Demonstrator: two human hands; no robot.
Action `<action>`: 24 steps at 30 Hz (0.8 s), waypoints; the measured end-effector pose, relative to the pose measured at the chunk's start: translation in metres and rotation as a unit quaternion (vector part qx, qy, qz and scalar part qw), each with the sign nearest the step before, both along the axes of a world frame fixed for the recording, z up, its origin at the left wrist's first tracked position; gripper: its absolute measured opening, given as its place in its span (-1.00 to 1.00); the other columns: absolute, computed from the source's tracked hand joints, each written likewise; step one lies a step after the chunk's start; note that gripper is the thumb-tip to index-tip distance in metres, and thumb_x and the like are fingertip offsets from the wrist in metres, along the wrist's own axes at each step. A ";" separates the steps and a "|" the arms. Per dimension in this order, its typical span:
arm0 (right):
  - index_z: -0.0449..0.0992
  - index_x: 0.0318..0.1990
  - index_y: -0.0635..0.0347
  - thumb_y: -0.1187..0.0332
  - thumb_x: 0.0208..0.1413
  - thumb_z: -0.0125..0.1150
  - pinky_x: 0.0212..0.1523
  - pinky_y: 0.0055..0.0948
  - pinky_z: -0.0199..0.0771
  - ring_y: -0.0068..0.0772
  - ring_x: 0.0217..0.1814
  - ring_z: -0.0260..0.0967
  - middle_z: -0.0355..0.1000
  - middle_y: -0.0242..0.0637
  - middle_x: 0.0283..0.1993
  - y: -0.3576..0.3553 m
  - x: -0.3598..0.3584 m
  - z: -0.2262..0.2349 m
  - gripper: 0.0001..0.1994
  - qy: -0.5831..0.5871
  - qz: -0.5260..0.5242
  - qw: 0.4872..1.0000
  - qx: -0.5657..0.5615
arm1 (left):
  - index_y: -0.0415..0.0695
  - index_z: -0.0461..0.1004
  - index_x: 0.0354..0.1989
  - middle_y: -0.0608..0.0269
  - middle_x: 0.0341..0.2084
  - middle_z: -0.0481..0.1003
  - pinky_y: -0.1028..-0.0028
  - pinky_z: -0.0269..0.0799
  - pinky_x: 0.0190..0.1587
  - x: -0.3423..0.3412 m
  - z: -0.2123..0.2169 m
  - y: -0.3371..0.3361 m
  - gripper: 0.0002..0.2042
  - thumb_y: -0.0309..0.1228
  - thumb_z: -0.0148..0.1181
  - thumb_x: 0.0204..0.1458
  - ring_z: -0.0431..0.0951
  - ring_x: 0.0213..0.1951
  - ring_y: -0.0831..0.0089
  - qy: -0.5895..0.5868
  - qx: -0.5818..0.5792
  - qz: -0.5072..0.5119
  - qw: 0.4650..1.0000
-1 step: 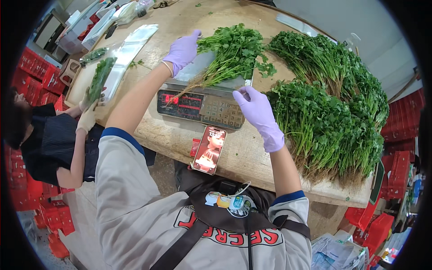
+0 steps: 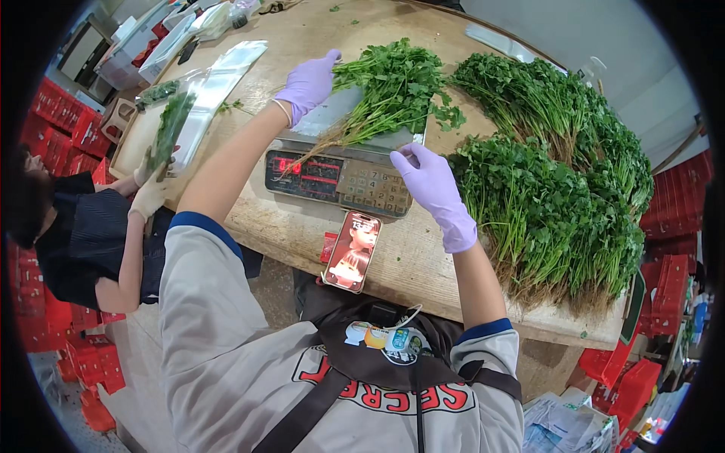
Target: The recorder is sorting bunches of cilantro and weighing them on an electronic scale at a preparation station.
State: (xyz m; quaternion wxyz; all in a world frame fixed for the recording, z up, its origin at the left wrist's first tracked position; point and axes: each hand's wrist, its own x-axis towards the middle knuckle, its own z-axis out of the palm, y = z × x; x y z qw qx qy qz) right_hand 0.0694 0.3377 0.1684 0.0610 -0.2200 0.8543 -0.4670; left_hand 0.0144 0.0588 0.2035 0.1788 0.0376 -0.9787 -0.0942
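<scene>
A bunch of fresh coriander (image 2: 393, 90) lies slantwise on the metal pan of a digital scale (image 2: 336, 177), its pale roots hanging over the lit red display. My left hand (image 2: 308, 84), in a purple glove, is at the left side of the bunch against the outer stalks. One finger reaches out along the far side, while the other fingers are mostly hidden. Just off the front right corner of the scale hovers my right hand (image 2: 430, 185), gloved in purple too. Its fingers are loosely bent and slightly apart, with nothing seen in them.
Large heaps of rooted coriander (image 2: 551, 204) cover the table's right side. A phone (image 2: 353, 251) with a lit screen lies at the front edge. To the left, a co-worker's gloved hands (image 2: 149, 192) hold a clear bag of greens (image 2: 172, 128) beside stacked plastic bags (image 2: 219, 94). Red crates (image 2: 664, 294) stand around.
The co-worker's bag of greens has turned slightly. My own hands and the coriander on the scale show no visible movement.
</scene>
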 end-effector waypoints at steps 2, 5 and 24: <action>0.47 -0.21 0.35 0.19 0.05 0.15 -0.31 -0.51 0.35 -0.48 -0.42 0.34 0.45 -0.25 -0.43 -0.002 -0.006 -0.006 -0.66 -0.030 0.028 0.999 -0.022 | -0.09 0.28 -0.03 -0.07 -0.46 0.50 0.14 0.39 -0.31 -0.001 0.009 0.000 -0.69 -0.44 -0.02 0.01 0.51 -0.37 -0.02 0.089 -0.026 -0.040 0.995; 0.49 -0.21 0.27 0.11 0.05 0.10 -0.22 -0.40 0.42 -0.27 -0.30 0.48 0.51 -0.13 -0.30 -0.007 -0.002 -0.005 -0.64 -0.062 0.066 0.996 -0.006 | -0.08 0.28 -0.04 -0.07 -0.42 0.50 0.14 0.40 -0.32 -0.007 -0.017 -0.038 -0.71 -0.45 -0.03 0.02 0.51 -0.36 -0.01 0.058 -0.060 -0.123 0.989; 0.29 -0.02 0.30 0.48 0.18 -0.10 0.02 -0.22 0.32 -0.23 -0.21 0.33 0.39 -0.21 -0.35 0.112 -0.028 0.027 -0.77 -0.266 -0.070 0.690 -0.670 | -0.21 0.25 0.07 0.00 -0.25 0.46 0.41 0.40 -0.13 -0.002 0.001 -0.009 -0.37 0.04 0.13 -0.03 0.50 -0.27 0.41 0.009 0.361 -0.059 0.931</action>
